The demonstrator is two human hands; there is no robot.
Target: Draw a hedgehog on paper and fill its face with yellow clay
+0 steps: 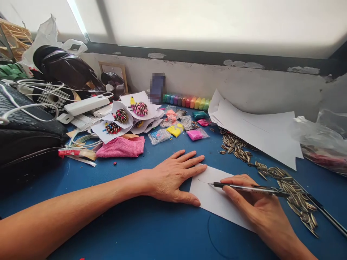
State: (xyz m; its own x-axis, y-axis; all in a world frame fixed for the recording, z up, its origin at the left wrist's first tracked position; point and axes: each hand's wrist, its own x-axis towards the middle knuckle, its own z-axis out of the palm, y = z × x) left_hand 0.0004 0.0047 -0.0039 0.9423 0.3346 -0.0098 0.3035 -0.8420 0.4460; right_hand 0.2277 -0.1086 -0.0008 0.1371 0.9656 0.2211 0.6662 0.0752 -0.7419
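Observation:
A small sheet of white paper (219, 200) lies on the blue table, with a short thin curved line near its upper left. My left hand (176, 177) rests flat with fingers spread, its fingertips and thumb at the paper's left edge. In my right hand (257, 202) is a black pen (244, 187), its tip at or just above the paper by the drawn line. Sunflower seeds (294, 187) lie in a loose trail beyond and to the right of my right hand.
Larger white sheets (257, 126) lean at the back right. Packets of coloured clay (196, 134) sit mid-table, near paper pieces bearing seed-and-clay figures (139, 108) and a pink cloth (120, 146). Bags and cables crowd the left; a black bag (27, 144) stands there. A dark rod (325, 213) lies far right.

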